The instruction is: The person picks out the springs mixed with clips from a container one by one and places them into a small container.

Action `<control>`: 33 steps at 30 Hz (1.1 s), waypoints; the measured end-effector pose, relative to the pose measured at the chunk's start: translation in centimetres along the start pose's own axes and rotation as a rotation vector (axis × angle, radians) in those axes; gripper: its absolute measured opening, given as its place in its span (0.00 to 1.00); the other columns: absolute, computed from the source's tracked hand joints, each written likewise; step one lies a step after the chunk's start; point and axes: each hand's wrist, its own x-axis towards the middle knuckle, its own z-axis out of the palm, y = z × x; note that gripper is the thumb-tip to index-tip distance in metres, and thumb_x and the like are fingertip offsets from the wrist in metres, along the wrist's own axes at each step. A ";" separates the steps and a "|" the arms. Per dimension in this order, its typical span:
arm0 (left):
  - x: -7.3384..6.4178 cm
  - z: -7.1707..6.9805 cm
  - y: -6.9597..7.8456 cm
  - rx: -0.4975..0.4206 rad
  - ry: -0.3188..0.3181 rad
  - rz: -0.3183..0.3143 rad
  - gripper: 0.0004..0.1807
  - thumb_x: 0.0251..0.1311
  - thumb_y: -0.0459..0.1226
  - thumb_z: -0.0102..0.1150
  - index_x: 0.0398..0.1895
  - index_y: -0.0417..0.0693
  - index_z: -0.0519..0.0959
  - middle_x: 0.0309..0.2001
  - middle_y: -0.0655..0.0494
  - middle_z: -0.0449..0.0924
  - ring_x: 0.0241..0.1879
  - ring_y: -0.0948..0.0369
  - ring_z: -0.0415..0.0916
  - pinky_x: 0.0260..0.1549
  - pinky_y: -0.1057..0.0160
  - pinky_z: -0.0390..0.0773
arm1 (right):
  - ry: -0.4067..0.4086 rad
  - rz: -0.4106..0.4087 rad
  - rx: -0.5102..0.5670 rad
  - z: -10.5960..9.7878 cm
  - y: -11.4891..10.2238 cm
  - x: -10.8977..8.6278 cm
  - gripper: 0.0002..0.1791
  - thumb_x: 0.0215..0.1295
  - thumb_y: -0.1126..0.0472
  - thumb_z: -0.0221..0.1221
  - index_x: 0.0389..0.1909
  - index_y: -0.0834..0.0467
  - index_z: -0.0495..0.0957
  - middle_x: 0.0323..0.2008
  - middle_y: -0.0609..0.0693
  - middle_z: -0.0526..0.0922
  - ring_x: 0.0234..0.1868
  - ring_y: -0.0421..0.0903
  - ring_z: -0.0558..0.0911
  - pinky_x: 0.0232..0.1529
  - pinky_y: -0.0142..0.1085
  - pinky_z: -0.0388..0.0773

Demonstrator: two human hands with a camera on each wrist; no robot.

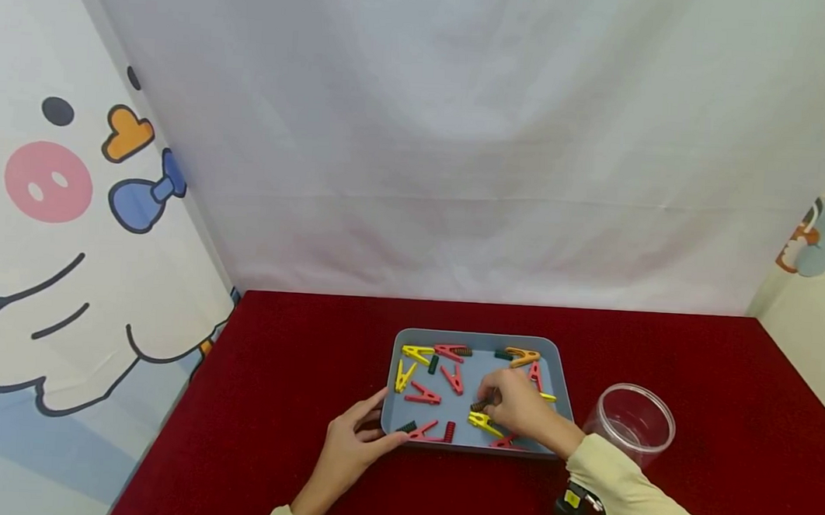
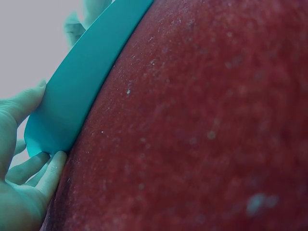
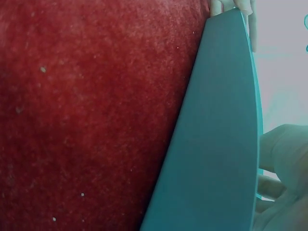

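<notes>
No Legible Lettering

Can make out no word, brand or number in the head view or in either wrist view. Shows one small yellow label point(image 1: 572, 498) on the dark device point(image 1: 567, 513) by the cuff of the right sleeve point(image 1: 607, 470); may carry a mark, but is too small to read.

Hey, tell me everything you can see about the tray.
The tray is shallow, blue-gray and smooth, apparently plastic: a rectangle with rounded corners and low walls. It lies on the red tabletop, holding scattered clips in red, yellow and other colours. The left hand grips its near left corner; the right hand is over its right half.
</notes>
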 end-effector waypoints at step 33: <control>-0.1 0.0 0.0 0.004 0.009 -0.006 0.39 0.49 0.35 0.72 0.66 0.41 0.67 0.53 0.40 0.74 0.52 0.46 0.74 0.40 0.65 0.79 | 0.070 -0.025 0.007 -1.5 -0.6 -0.8 0.10 0.44 0.75 0.66 0.25 0.57 0.84 0.25 0.45 0.80 0.25 0.38 0.77 0.25 0.29 0.73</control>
